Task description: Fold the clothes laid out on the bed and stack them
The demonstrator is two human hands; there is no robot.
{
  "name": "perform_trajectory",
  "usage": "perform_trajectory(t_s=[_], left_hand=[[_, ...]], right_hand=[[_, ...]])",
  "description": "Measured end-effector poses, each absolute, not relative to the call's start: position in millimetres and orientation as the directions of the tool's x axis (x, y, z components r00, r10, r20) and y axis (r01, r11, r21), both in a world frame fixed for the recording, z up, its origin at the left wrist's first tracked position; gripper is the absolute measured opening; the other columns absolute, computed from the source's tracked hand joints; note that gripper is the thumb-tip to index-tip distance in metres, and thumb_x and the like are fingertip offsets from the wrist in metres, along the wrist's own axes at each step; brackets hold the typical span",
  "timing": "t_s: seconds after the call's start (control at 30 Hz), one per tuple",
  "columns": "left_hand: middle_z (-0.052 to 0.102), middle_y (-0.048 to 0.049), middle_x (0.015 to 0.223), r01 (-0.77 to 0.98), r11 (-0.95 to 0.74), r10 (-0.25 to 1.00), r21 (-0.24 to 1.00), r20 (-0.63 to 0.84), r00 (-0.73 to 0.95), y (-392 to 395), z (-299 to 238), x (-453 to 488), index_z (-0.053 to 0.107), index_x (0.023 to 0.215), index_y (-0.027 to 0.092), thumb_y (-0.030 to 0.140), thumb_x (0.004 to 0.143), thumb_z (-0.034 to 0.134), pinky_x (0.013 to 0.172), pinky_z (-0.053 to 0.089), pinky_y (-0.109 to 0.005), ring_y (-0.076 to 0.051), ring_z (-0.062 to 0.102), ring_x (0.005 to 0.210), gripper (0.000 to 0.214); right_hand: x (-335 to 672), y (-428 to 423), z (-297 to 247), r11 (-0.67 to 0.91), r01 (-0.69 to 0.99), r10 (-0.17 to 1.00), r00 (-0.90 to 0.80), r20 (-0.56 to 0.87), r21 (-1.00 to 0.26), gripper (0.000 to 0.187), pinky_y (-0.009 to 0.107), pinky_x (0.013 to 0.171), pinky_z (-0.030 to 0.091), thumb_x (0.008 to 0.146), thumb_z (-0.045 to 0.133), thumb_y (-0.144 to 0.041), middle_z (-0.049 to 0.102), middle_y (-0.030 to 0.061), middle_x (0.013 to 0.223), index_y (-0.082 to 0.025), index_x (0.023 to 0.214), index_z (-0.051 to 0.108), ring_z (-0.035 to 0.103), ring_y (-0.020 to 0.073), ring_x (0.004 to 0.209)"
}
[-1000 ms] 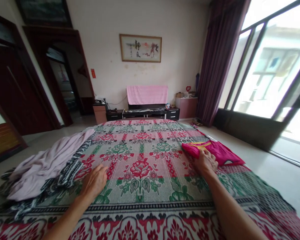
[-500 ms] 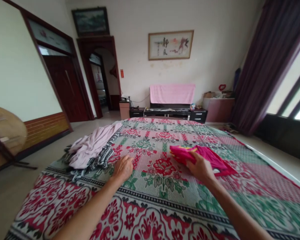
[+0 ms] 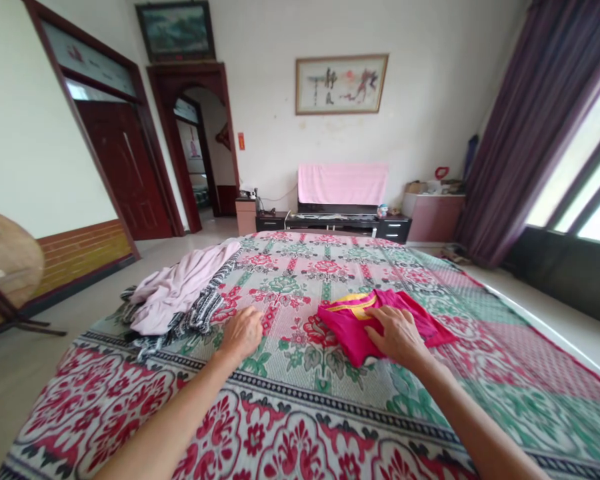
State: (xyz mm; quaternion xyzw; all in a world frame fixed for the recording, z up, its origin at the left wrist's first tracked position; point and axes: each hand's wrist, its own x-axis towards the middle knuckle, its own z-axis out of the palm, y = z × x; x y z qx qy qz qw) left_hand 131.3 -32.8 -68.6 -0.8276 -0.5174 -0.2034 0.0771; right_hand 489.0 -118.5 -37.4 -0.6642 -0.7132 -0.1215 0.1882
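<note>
A folded bright pink garment with a yellow trim lies on the flowered red-and-green bedspread. My right hand lies on top of it, fingers spread and pressing down. My left hand rests on the bedspread to the left of the garment, fingers loosely curled, holding nothing. A pale lilac garment lies heaped on a black-and-white patterned cloth at the left side of the bed, just beyond my left hand.
A low black cabinet with a pink towel over a screen stands at the far wall. Dark wooden doors are on the left, purple curtains and windows on the right. A round wooden tabletop leans at far left.
My right hand has dragged the pink garment from the bed's right side toward the middle and now presses flat on it. The view has swung left. My left hand has stayed on the bedspread.
</note>
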Motion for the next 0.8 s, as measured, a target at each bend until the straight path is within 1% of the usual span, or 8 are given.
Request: perform_trajectory(t_s=[0.07,0.17,0.3,0.47,0.57,0.73,0.8], left_hand=[[0.063,-0.0082,0.1,0.886,-0.456,0.823,0.084,0.42,0.383,-32,-70,130,0.066,0.104,0.018,0.016,0.085,0.041,0.092,0.042,-0.03,-0.019,0.057,0.097,0.032],[0.064,-0.0082,0.1,0.892,-0.446,0.823,0.077,0.426,0.375,-31,-71,130,0.066,0.105,0.018,0.017,0.085,0.041,0.091,0.042,-0.031,-0.02,0.057,0.097,0.032],[0.064,-0.0084,0.101,0.897,-0.436,0.828,0.073,0.422,0.368,-31,-71,132,0.067,0.104,0.018,0.017,0.084,0.041,0.09,0.043,-0.031,-0.02,0.057,0.096,0.033],[0.064,-0.0078,0.1,0.915,-0.396,0.844,0.075,0.423,0.33,-33,-69,135,0.067,0.101,0.019,0.017,0.084,0.042,0.088,0.042,-0.032,-0.021,0.057,0.096,0.031],[0.064,-0.0078,0.099,0.919,-0.386,0.847,0.079,0.426,0.319,-35,-69,136,0.068,0.099,0.019,0.015,0.083,0.041,0.089,0.041,-0.031,-0.02,0.058,0.096,0.031],[0.064,-0.0077,0.099,0.922,-0.374,0.859,0.103,0.414,0.302,-36,-67,137,0.068,0.097,0.019,0.016,0.084,0.041,0.09,0.04,-0.03,-0.019,0.057,0.098,0.03],[0.065,-0.0072,0.098,0.921,-0.371,0.862,0.116,0.413,0.295,-36,-66,137,0.068,0.097,0.019,0.016,0.084,0.042,0.09,0.04,-0.029,-0.019,0.057,0.098,0.029]], right_hand=[[488,-118,-41,0.096,0.992,0.878,-0.043,0.477,-0.087,0.031,0.041,0.088,0.037,0.083,0.051,-0.034,0.066,0.0104,0.099,-0.018,0.106,0.065,0.058,0.0253,0.095],[487,-117,-50,0.114,0.981,0.841,-0.011,0.542,-0.157,0.028,0.038,0.087,0.038,0.084,0.05,-0.033,0.065,0.0093,0.1,-0.019,0.105,0.063,0.058,0.0234,0.095],[489,-115,-60,0.129,0.963,0.813,0.034,0.581,-0.237,0.025,0.037,0.085,0.041,0.084,0.049,-0.032,0.064,0.008,0.097,-0.019,0.1,0.063,0.058,0.0226,0.092],[494,-111,-67,0.172,0.941,0.757,0.064,0.651,-0.292,0.025,0.038,0.086,0.043,0.076,0.048,-0.022,0.063,0.0083,0.099,-0.018,0.099,0.057,0.058,0.0225,0.092],[495,-109,-71,0.173,0.938,0.712,0.092,0.697,-0.301,0.025,0.037,0.083,0.045,0.073,0.048,-0.02,0.06,0.0092,0.098,-0.018,0.097,0.054,0.057,0.0228,0.091],[495,-106,-76,0.153,0.947,0.655,0.117,0.746,-0.282,0.017,0.037,0.08,0.045,0.072,0.05,-0.022,0.059,0.0089,0.094,-0.019,0.089,0.051,0.057,0.023,0.088],[495,-105,-77,0.141,0.95,0.65,0.124,0.749,-0.279,0.015,0.036,0.079,0.045,0.072,0.05,-0.022,0.059,0.0094,0.094,-0.019,0.087,0.05,0.057,0.0229,0.086]])
